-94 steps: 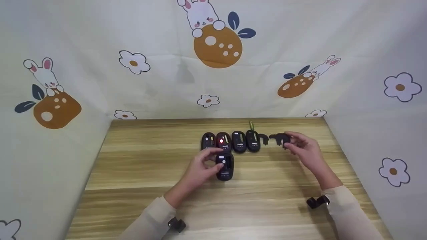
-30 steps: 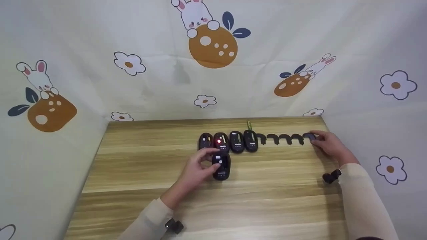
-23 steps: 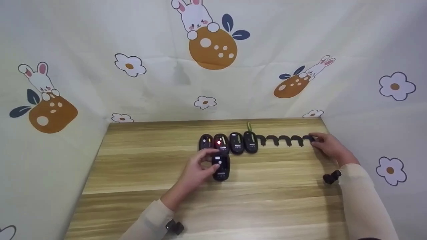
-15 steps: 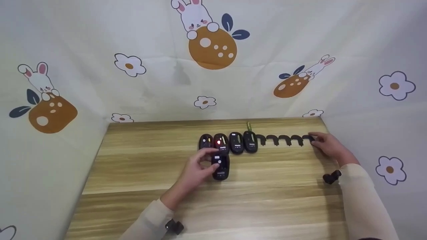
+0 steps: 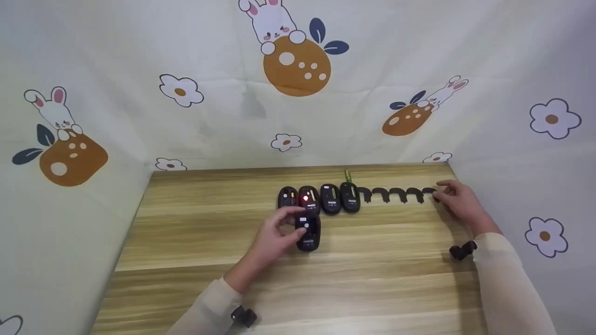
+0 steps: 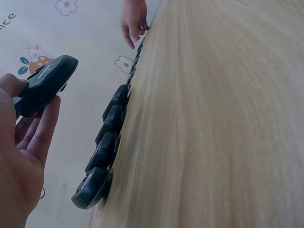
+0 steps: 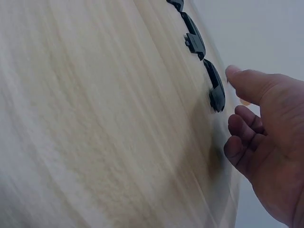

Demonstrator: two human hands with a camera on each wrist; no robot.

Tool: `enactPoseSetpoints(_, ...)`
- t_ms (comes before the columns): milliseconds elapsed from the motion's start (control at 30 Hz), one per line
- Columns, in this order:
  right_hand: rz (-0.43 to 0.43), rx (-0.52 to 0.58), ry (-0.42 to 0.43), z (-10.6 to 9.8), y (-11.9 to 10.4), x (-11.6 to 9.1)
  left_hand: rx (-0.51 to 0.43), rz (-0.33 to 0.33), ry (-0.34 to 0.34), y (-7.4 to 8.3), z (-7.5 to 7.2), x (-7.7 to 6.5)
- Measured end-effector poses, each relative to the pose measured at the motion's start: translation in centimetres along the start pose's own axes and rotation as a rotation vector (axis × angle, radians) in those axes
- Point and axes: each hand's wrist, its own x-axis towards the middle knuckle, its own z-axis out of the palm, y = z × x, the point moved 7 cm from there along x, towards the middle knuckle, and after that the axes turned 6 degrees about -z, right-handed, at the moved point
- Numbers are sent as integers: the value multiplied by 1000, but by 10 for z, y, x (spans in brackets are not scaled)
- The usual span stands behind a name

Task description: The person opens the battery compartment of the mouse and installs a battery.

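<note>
My left hand [image 5: 274,235] grips a black computer mouse [image 5: 311,241] between thumb and fingers, underside up, its battery compartment uncovered. The left wrist view shows this mouse raised off the tabletop. At the far right, my right hand [image 5: 462,201] hovers beside the last black battery cover [image 7: 216,90] of a row on the table. In the right wrist view a gap separates the thumb from that cover, the other fingers are loosely curled, and the hand holds nothing. Several like covers [image 5: 397,194] lie in line to its left.
More black mice stand side by side, underside up, among them one with a glowing red light [image 5: 306,198] and one at the right end [image 5: 350,200]. A green battery [image 5: 348,176] lies behind that end mouse. Patterned cloth walls [image 5: 223,125] border the wooden table [image 5: 363,279].
My right hand has moved right, leaving covers spread in a row, and has just let go of the last one, its fingers lifting slightly. My left hand keeps holding the mouse.
</note>
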Motion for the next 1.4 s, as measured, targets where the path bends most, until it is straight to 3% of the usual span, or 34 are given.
enactPoseSetpoints(167, -1, -4, 75, 1, -13, 4, 15, -8, 4, 0, 0, -1)
enactPoseSetpoints(300, -35, -15, 87, 10, -30, 10, 18, -5, 2, 0, 1, 0)
enactPoseSetpoints(800, -161, 35, 10, 57, -99, 47, 21, -8, 6, -1, -1, -1)
enactPoseSetpoints(1400, -231, 60, -81, 117, -147, 88, 22, -14, 9, 0, -2, 0)
